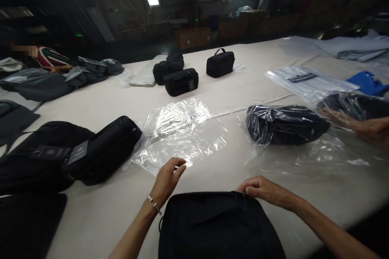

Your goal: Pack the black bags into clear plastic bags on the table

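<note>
1. Nearest the camera, a black bag (212, 226) lies at the near middle of the surface (231, 164), its near end cut off by the picture's lower border.

2. At the bag's far edge, toward its right corner, rests the right hand (266, 190), fingers curled in narrow. From this angle I cannot tell whether they pinch the edge or only touch it.

3. The left hand (168, 176) is off the bag, just beyond its far left corner, fingers loosely bent with a small gap to the thumb and nothing visible between them. For an even hold, that hand would do well to settle on the left corner, matching the right.

4. A small dark loop (161, 224) sticks out at the bag's left side; better to handle around it than snag it. Light pressure along the far edge should suit the soft-looking cloth.

5. Just past the left hand lies a clear plastic bag (185, 133), flat and wrinkled; a lifted wrist would avoid dragging it.

6. To the right, a plastic-wrapped black bag (282, 125) sits near another person's hand (361, 125), so the right elbow is best held in.

7. To the left lies a tagged black bag (106, 149); farther off stands a small handled bag (220, 64).
</note>
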Demonstrator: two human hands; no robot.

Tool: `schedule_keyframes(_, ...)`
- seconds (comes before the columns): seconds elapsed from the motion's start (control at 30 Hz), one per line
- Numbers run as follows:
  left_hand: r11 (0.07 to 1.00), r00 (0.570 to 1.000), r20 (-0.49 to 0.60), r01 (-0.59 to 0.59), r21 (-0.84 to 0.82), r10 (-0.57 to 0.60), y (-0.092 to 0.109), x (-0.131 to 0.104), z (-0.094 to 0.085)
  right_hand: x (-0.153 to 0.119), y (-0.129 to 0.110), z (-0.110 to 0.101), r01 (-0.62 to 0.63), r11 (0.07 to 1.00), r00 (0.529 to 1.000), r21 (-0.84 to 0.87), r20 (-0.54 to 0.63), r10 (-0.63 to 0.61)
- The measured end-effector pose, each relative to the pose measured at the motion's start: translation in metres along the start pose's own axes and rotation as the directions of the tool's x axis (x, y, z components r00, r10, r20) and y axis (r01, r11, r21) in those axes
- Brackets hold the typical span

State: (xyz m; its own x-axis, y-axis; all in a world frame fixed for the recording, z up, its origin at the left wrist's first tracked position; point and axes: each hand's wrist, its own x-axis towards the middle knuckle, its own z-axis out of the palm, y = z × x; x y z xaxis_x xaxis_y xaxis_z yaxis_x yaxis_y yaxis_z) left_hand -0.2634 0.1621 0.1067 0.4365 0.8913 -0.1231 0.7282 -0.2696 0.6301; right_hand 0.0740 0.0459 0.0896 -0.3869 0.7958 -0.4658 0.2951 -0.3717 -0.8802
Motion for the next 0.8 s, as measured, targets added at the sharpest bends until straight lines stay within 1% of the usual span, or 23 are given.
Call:
schedule_keyframes(0.03,0.997,0.999,-0.023,0.029,0.075,-0.027,-0.014,0.016,0.007,-0.001,0.001,-0.002,-0.026,0.997,1.0,0.069,0.017,0.025)
schedule_keyframes(0.07,0.989,0.998,-0.034,0.058,0.136,-0.053,-0.027,0.031,0.016,0.001,0.002,-0.004,-0.057,0.989,0.998,0.137,0.003,0.057)
schedule_keyframes(0.13,0.974,0.995,-0.045,0.098,0.202,-0.091,-0.046,0.057,0.032,0.01,0.01,-0.008,-0.109,0.967,0.986,0.23,-0.095,0.134)
schedule_keyframes(0.17,0.967,0.994,-0.044,0.108,0.229,-0.101,-0.052,0.067,0.039,0.018,0.015,-0.012,-0.124,0.966,0.974,0.226,-0.159,0.162)
schedule_keyframes(0.2,0.961,0.994,-0.037,0.111,0.252,-0.105,-0.057,0.075,0.044,0.028,0.019,-0.015,-0.134,0.975,0.96,0.177,-0.222,0.172)
schedule_keyframes(0.23,0.957,0.995,-0.026,0.104,0.27,-0.101,-0.061,0.081,0.047,0.038,0.021,-0.019,-0.135,0.987,0.946,0.086,-0.285,0.154)
schedule_keyframes(0.27,0.955,0.996,-0.011,0.087,0.284,-0.088,-0.064,0.085,0.048,0.049,0.02,-0.022,-0.122,0.992,0.931,-0.035,-0.349,0.103)
schedule_keyframes(0.3,0.953,0.998,0.007,0.065,0.296,-0.07,-0.065,0.088,0.047,0.06,0.016,-0.025,-0.097,0.981,0.913,-0.168,-0.406,0.021)
schedule_keyframes(0.33,0.95,0.998,0.024,0.041,0.309,-0.051,-0.066,0.09,0.044,0.071,0.01,-0.025,-0.056,0.952,0.89,-0.302,-0.446,-0.089)
schedule_keyframes(0.37,0.947,0.999,0.038,0.016,0.321,-0.03,-0.066,0.092,0.041,0.083,0.001,-0.025,0.002,0.904,0.863,-0.428,-0.456,-0.218)
schedule_keyframes(0.4,0.942,0.999,0.05,-0.011,0.335,-0.006,-0.065,0.093,0.037,0.095,-0.01,-0.022,0.069,0.837,0.834,-0.544,-0.429,-0.347)
schedule_keyframes(0.43,0.936,0.998,0.057,-0.038,0.349,0.019,-0.062,0.094,0.032,0.108,-0.022,-0.018,0.131,0.755,0.808,-0.642,-0.373,-0.457)
schedule_keyframes(0.47,0.929,0.997,0.061,-0.065,0.363,0.046,-0.058,0.094,0.028,0.121,-0.033,-0.013,0.182,0.668,0.794,-0.721,-0.293,-0.533)
schedule_keyframes(0.5,0.921,0.995,0.064,-0.094,0.377,0.075,-0.054,0.095,0.023,0.135,-0.043,-0.007,0.211,0.581,0.801,-0.786,-0.202,-0.564)
schedule_keyframes(0.53,0.912,0.992,0.065,-0.122,0.391,0.105,-0.049,0.096,0.019,0.148,-0.052,-0.001,0.214,0.508,0.824,-0.835,-0.126,-0.553)
schedule_keyframes(0.57,0.903,0.989,0.064,-0.146,0.404,0.131,-0.045,0.095,0.015,0.16,-0.058,0.004,0.204,0.452,0.854,-0.868,-0.067,-0.516)
schedule_keyframes(0.6,0.894,0.987,0.056,-0.161,0.419,0.151,-0.041,0.095,0.011,0.171,-0.064,0.008,0.184,0.415,0.883,-0.891,-0.036,-0.468)
schedule_keyframes(0.67,0.878,0.986,0.023,-0.157,0.452,0.165,-0.037,0.091,0.005,0.186,-0.07,0.013,0.145,0.387,0.917,-0.911,-0.023,-0.399)
schedule_keyframes(0.73,0.87,0.989,-0.033,-0.111,0.48,0.144,-0.036,0.086,0.002,0.193,-0.073,0.012,0.119,0.388,0.923,-0.914,-0.042,-0.382)
schedule_keyframes(0.8,0.87,0.99,-0.086,-0.057,0.49,0.113,-0.035,0.081,0.005,0.196,-0.077,0.009,0.092,0.388,0.921,-0.917,-0.07,-0.384)
